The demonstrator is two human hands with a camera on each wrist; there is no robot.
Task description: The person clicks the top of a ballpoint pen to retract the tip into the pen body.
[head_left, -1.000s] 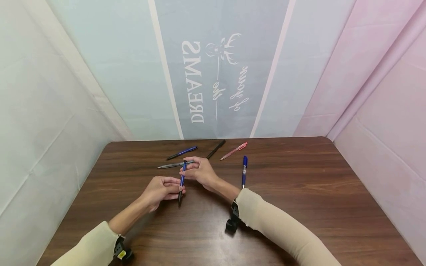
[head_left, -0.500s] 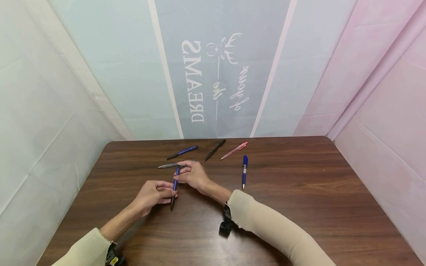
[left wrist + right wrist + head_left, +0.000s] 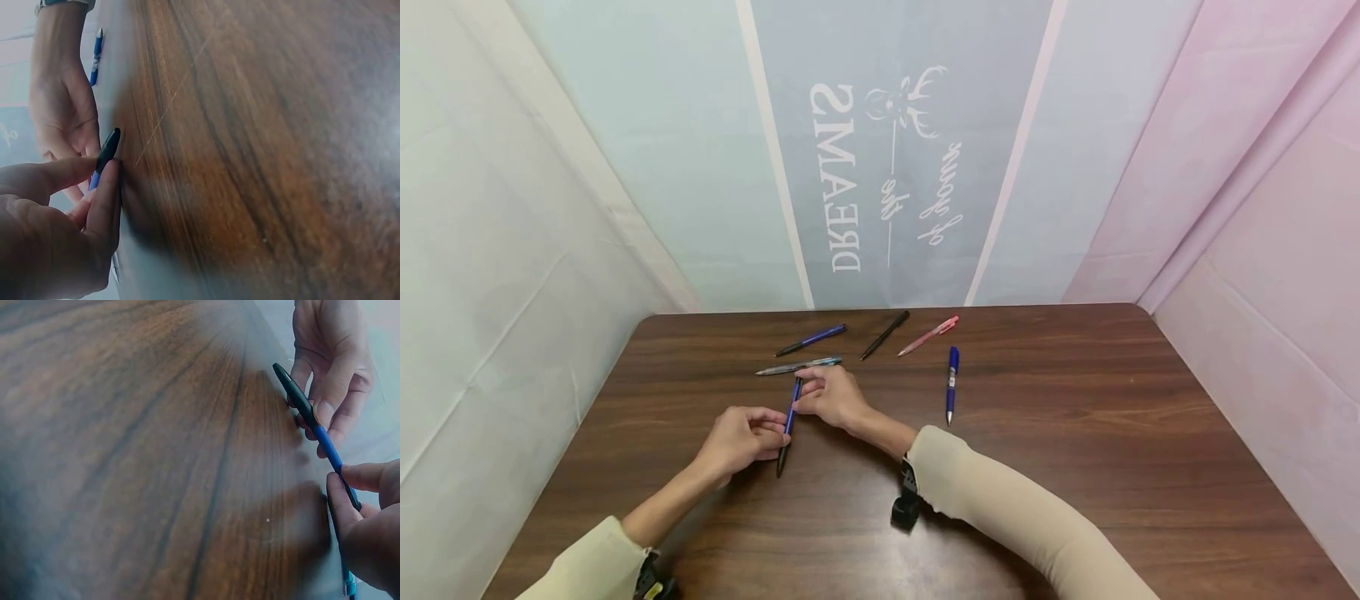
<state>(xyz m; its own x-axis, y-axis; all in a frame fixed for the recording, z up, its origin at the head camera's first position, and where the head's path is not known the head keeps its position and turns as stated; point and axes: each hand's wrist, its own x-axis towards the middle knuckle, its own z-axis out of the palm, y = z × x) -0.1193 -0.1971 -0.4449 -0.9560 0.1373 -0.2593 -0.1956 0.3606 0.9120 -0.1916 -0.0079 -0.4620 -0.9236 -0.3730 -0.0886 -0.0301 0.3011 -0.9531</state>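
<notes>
A blue pen with a black grip (image 3: 792, 412) is held between both hands, low over the wooden table, its black end toward the person. My left hand (image 3: 741, 442) pinches it near the black grip, thumb and fingers on either side. My right hand (image 3: 833, 398) pinches the far blue end. In the right wrist view the pen (image 3: 325, 437) slants between the two hands. Just beyond the fingers of my right hand lies a clear pen with a light blue end (image 3: 797, 367).
On the table (image 3: 1045, 467) behind the hands lie another blue and black pen (image 3: 811, 341), a black pen (image 3: 885, 335) and a pink pen (image 3: 928, 337). A blue pen with a white label (image 3: 952, 385) lies to the right. A printed curtain (image 3: 910, 283) hangs behind the back edge.
Both hands have moved a little left and toward the person with the blue and black pen, which stays between them. More of the clear pen now shows. The other pens lie still.
</notes>
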